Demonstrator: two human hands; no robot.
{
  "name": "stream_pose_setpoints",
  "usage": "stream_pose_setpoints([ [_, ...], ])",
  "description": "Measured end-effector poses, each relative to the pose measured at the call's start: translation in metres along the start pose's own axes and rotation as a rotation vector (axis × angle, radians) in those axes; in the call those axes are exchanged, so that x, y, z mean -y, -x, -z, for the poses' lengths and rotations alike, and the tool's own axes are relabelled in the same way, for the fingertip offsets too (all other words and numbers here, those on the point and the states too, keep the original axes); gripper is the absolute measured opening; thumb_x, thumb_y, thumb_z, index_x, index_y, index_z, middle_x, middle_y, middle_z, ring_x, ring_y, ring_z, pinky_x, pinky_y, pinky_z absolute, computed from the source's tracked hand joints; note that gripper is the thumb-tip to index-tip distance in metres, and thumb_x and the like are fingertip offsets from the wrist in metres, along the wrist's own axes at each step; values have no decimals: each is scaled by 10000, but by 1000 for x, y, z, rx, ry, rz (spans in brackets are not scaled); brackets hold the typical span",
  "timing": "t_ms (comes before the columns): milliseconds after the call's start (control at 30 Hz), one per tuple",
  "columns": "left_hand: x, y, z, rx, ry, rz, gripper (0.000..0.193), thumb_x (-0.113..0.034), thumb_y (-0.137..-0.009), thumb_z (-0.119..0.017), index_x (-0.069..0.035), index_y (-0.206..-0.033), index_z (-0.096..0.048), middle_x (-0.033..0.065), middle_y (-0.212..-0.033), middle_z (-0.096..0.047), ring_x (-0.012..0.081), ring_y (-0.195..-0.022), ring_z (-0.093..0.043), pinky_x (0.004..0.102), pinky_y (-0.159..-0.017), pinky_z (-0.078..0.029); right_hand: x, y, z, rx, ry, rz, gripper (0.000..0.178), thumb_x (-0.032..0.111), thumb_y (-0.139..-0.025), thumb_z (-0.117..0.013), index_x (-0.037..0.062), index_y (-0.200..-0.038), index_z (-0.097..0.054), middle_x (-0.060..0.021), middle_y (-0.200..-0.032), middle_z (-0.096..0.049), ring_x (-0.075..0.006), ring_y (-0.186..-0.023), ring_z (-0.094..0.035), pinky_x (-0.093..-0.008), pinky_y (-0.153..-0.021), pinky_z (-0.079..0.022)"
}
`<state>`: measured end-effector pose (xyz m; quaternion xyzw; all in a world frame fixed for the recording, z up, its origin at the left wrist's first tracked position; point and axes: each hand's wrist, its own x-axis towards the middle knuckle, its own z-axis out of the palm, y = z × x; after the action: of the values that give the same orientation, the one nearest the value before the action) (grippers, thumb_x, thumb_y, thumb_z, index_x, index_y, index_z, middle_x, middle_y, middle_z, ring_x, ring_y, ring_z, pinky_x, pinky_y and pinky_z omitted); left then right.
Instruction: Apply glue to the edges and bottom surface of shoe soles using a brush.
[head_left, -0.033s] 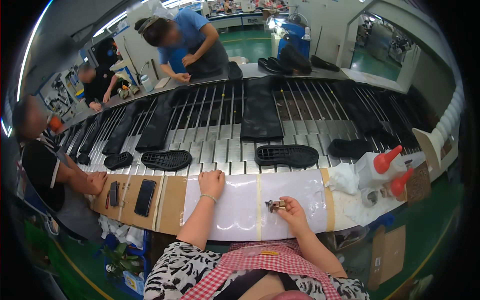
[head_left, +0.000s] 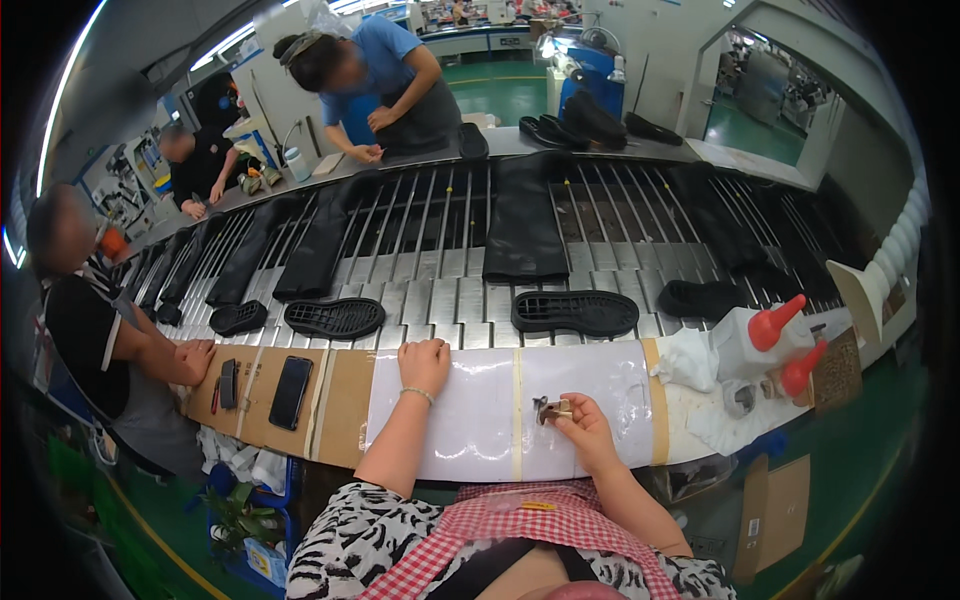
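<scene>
My left hand rests as a loose fist on the white plastic-covered worktop, holding nothing, close to the conveyor's edge. My right hand pinches a small brown brush whose dark tip touches the worktop. Just beyond, a black shoe sole lies tread up on the slatted metal conveyor, with a tall black boot shaft behind it.
White bottles with red nozzles and a white rag sit at my right. A dark phone lies on the cardboard at left, near a seated person's hand. More soles and boots ride the belt; two people work across it.
</scene>
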<state>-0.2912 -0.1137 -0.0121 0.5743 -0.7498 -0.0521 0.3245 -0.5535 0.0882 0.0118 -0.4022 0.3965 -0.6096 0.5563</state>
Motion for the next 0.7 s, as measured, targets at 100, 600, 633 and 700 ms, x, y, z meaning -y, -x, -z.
stream_pose_setpoints([
  [100,5,-1,-1,13,-7,4,256,-254,-888,-548,-81,-880,-737,116,-831,-698,304,-864,-617,448,-966,-368,-7,-1,2,-14,13,-1,353,40,-922,-587,8,-1237,-431,-138,-1143,-617,-188,-1015,-623,-313,-898,-506],
  [600,7,4,-1,-28,0,3,243,-249,-884,-556,-77,-864,-726,75,-838,-693,273,-872,-600,440,-948,-363,-12,3,7,9,23,-1,295,133,-944,-578,51,-1193,-444,-112,-1011,-643,-195,-871,-639,-352,-804,-528],
  [633,7,4,0,-28,1,1,242,-249,-883,-557,-76,-864,-725,75,-837,-693,273,-869,-600,440,-948,-362,-13,3,8,9,22,2,295,134,-943,-580,51,-1192,-445,-112,-1010,-643,-195,-872,-639,-352,-804,-528],
  [700,6,4,0,-28,1,-3,239,-248,-882,-559,-76,-865,-724,74,-833,-692,275,-865,-599,438,-949,-362,-13,4,8,9,26,5,296,139,-944,-581,54,-1192,-445,-111,-1010,-642,-194,-872,-637,-353,-802,-526],
])
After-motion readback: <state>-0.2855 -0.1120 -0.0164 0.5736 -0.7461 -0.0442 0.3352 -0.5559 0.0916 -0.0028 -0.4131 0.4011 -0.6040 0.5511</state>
